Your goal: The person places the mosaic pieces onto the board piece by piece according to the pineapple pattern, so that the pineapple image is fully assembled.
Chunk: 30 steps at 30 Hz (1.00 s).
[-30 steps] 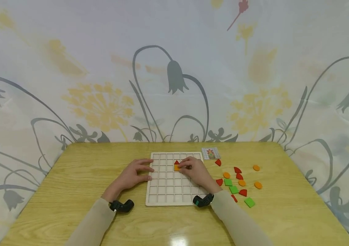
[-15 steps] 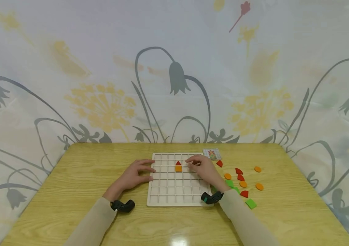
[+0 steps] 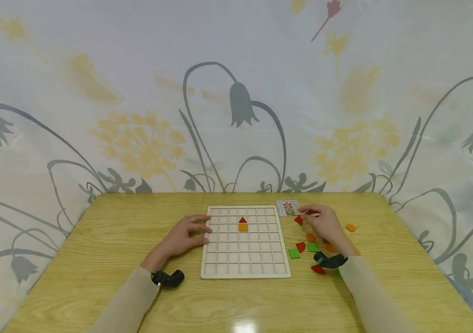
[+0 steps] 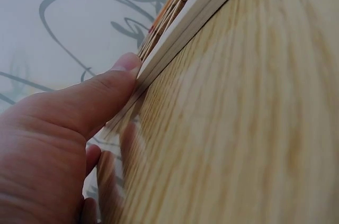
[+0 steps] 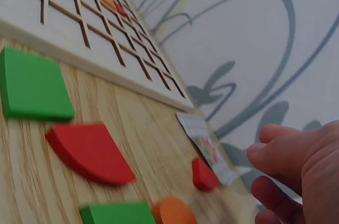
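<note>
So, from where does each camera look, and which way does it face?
Head: worn on the head, facing forward and down at the grid board; left hand, right hand and sleeves show.
Left wrist: worn there, facing along the left hand to the board's edge and wooden table; thumb and parts of fingers show.
Right wrist: worn there, facing a red quarter-circle, the picture card and board; part of the right hand shows.
Shared: head and right wrist both show the orange square and red triangle.
</note>
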Motion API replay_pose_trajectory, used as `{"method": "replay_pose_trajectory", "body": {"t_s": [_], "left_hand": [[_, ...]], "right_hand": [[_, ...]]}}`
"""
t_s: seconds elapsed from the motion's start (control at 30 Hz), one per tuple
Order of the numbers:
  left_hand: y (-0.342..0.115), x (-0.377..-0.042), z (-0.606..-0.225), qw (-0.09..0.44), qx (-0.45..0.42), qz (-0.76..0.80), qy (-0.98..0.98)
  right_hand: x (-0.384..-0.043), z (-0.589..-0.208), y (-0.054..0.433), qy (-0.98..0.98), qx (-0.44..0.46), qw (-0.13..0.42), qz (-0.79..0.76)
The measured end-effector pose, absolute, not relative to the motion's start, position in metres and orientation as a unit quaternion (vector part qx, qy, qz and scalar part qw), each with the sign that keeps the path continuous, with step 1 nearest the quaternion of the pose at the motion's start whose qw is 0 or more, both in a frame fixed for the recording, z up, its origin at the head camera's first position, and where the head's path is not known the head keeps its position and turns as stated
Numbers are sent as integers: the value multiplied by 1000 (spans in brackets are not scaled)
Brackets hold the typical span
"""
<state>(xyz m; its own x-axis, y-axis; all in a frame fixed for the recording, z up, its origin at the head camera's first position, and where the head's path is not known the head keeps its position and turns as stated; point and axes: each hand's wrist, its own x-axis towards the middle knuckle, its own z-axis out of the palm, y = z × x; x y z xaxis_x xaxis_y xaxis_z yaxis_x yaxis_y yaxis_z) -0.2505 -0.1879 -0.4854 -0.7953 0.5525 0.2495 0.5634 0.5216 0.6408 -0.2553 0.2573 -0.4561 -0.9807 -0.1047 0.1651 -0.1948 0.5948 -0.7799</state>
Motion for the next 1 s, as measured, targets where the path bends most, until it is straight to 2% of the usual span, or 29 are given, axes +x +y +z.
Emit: {"method": "replay_pose_trajectory", "body": {"t_s": [0.13, 0.47, 1.0], "left_hand": [[-188, -250, -486, 7, -321, -374, -870], [-188, -250, -485, 9, -327, -374, -868], [-187, -248, -480, 7, -325, -366, -872]], "right_hand": [[-250, -455, 285, -905, 78, 41, 415], [-241, -451, 320, -930, 112, -39, 347], [-243, -449, 315, -936, 121, -37, 330]]}}
